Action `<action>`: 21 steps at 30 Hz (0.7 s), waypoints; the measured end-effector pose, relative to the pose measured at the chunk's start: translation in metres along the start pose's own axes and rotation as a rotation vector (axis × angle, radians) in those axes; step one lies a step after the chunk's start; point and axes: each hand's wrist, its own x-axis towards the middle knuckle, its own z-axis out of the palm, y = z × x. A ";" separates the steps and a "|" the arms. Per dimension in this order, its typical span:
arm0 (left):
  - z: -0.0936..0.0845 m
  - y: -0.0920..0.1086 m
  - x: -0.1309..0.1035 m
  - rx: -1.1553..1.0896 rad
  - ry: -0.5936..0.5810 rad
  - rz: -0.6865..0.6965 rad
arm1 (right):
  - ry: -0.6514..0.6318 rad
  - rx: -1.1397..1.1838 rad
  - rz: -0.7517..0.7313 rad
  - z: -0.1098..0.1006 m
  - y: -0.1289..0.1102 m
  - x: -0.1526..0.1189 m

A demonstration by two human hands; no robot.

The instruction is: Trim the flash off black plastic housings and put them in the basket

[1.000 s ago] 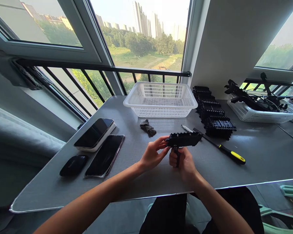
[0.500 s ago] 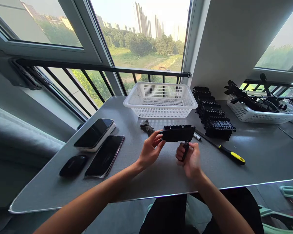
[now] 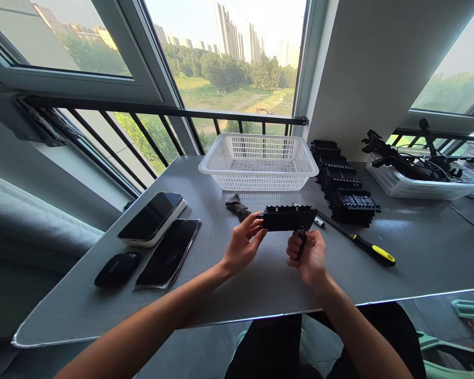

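A black rectangular plastic part (image 3: 289, 219) with a notched upper edge is raised above the table. Its left end is pinched between the thumb and fingers of my left hand (image 3: 243, 239). My right hand (image 3: 308, 251) is closed around a small dark piece, like a handle (image 3: 301, 243), which meets the part's underside near its right end. What kind of piece it is, I cannot make out. Behind the part lie a crumpled dark grey cloth (image 3: 237, 205), a white-and-black marker (image 3: 318, 221) and a long tool with a black and yellow handle (image 3: 375, 250).
Beyond my hands stands a white plastic basket (image 3: 258, 181). Right of it are stacked black plastic parts (image 3: 345, 184) and another basket (image 3: 422, 187) with black pieces and cables. At left lie two phone-like devices, one a dark phone (image 3: 169, 252), and a black mouse-like object (image 3: 117, 269).
My right hand has shifted very slightly, and its dark piece now stands a little more upright under the part. My left hand keeps its hold. The camera view has drifted a little.
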 end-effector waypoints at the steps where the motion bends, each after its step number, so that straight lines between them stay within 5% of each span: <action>1: 0.000 0.000 0.000 0.003 0.000 0.001 | 0.004 0.004 0.001 0.000 -0.001 0.000; 21: -0.001 0.001 0.002 -0.036 0.016 -0.050 | -0.109 -0.058 -0.006 0.001 -0.018 -0.007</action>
